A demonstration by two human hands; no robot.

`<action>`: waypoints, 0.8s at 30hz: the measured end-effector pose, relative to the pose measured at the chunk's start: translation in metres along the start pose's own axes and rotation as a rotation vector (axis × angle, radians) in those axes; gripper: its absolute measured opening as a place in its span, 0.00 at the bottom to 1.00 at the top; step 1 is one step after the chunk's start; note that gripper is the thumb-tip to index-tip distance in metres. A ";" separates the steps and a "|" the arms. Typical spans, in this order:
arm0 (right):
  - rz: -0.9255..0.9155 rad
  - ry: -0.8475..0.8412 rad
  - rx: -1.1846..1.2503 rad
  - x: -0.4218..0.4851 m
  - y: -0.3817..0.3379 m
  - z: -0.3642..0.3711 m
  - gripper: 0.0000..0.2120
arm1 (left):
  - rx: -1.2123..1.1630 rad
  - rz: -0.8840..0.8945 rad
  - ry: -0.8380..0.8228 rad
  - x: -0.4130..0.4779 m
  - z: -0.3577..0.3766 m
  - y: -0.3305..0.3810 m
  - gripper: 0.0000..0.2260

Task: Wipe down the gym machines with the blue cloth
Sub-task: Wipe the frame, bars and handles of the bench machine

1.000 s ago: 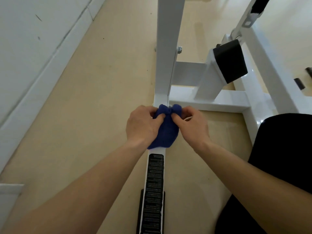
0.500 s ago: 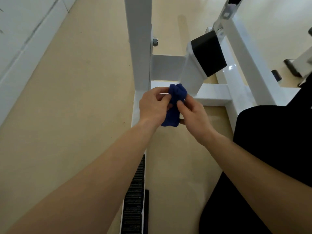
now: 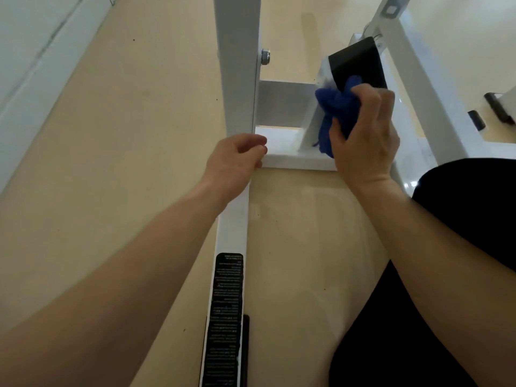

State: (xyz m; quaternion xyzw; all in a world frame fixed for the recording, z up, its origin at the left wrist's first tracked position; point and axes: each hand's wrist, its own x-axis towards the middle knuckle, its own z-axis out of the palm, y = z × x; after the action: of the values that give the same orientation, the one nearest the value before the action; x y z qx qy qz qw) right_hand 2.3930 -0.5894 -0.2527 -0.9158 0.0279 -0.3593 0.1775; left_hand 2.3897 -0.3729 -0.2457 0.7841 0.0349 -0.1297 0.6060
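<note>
Right hand [image 3: 363, 135] grips blue cloth [image 3: 332, 107]; bunched lengthwise along slanted strut [image 3: 308, 129].

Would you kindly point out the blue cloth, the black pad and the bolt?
blue cloth [image 3: 333, 106]: head view, on its bunched upper folds.
black pad [image 3: 353, 62]: head view, on the middle of its visible face.
bolt [image 3: 265, 56]: head view, on its metal head.

A gym: white steel machine frame [image 3: 237, 65] (black pad [image 3: 354, 65] on it) standing on beige flooring [image 3: 139, 163].
</note>
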 end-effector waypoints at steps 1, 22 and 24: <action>-0.030 0.007 -0.058 0.002 0.005 0.004 0.16 | -0.043 -0.030 0.021 -0.001 -0.002 -0.003 0.10; -0.247 0.126 -0.112 0.002 0.017 0.024 0.10 | -0.095 -0.155 0.072 -0.005 -0.019 -0.012 0.10; -0.262 0.143 -0.112 0.003 0.013 0.029 0.10 | -0.078 -0.145 0.078 -0.003 -0.020 -0.011 0.10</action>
State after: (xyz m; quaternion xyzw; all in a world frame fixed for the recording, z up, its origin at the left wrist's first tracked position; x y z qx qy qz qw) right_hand 2.4158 -0.5930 -0.2746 -0.8922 -0.0592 -0.4414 0.0755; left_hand 2.3877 -0.3508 -0.2503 0.7598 0.1201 -0.1413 0.6231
